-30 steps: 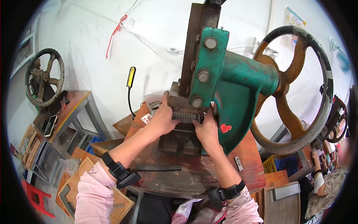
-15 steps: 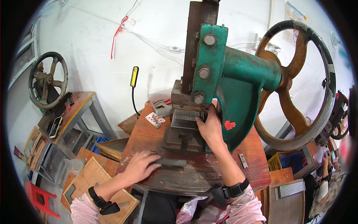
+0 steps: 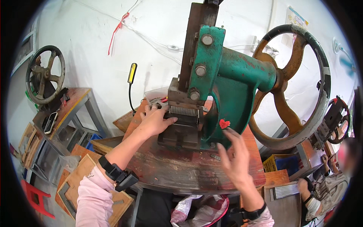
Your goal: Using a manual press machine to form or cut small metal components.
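A green hand press [image 3: 236,90] stands on the wooden table [image 3: 181,172], its ram lowered close over a steel die block [image 3: 179,134]. Under the ram shows a ridged metal insert [image 3: 184,111]. My left hand [image 3: 154,120] rests at the left side of the die, fingers spread and thumb stretched along its edge; whether a thin piece lies beneath it is hidden. In front of the press frame my right hand [image 3: 236,162] hovers over the table, fingers apart and slightly blurred, holding nothing. A small grey metal strip [image 3: 216,156] lies close to its fingertips.
The press's large handwheel [image 3: 324,90] rises at the right. A lamp [image 3: 132,73] on a bent stem stands behind the table. Lower left is a wooden tray [image 3: 85,178] with metal pieces; lower right, a tray [image 3: 283,206] with strips. A co-worker [image 3: 327,193] sits at far right.
My left hand has moved up from the table front to the die's left side. My right hand has withdrawn from the die toward me. The dark strip by my left hand no longer shows there.
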{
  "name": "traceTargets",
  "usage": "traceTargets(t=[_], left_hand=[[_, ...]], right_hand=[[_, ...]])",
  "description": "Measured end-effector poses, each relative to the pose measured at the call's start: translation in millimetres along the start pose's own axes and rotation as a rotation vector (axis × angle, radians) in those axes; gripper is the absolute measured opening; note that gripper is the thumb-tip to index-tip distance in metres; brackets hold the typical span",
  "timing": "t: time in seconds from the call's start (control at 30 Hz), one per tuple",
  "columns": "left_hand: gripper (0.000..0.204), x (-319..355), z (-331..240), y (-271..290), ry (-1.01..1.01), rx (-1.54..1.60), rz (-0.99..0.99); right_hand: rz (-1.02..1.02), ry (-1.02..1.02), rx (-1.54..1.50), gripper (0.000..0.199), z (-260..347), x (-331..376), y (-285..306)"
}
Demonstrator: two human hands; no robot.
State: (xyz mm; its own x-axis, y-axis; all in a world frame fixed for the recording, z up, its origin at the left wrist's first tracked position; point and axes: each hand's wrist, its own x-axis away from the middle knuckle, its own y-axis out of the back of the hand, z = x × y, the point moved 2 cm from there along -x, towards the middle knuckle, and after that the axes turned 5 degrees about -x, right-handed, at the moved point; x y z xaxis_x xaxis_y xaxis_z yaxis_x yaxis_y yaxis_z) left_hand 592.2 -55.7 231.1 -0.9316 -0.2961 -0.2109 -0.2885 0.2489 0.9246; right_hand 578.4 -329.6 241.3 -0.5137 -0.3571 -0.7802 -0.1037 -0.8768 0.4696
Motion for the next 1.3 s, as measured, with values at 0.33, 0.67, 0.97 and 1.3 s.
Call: traceTargets(t=[0.33, 0.67, 0.97, 1.3], left_hand=[[0.068, -4.5, -0.1, 4.1, 0.015, 0.021, 0.151], [0.075, -1.9, 1.0, 2.7, 0.071, 0.071, 0.1], [0.067, 10.3, 3.9, -41.1, 0.279, 1.269, -0.13], [0.036, 10.4, 2.6, -45.2, 0.199, 1.489, 0.033]], right_hand=[[-0.162, 0.294, 0.431, 0.024, 44.3, -32.4, 154.6], [-0.246, 0.097, 0.916, 0.044, 19.8, -198.9, 245.6], [-0.303, -0.312, 0.294, 0.032, 9.8, -189.6, 214.5], [-0.763, -0.226, -0.013, 0.021, -44.0, -13.6, 116.1]])
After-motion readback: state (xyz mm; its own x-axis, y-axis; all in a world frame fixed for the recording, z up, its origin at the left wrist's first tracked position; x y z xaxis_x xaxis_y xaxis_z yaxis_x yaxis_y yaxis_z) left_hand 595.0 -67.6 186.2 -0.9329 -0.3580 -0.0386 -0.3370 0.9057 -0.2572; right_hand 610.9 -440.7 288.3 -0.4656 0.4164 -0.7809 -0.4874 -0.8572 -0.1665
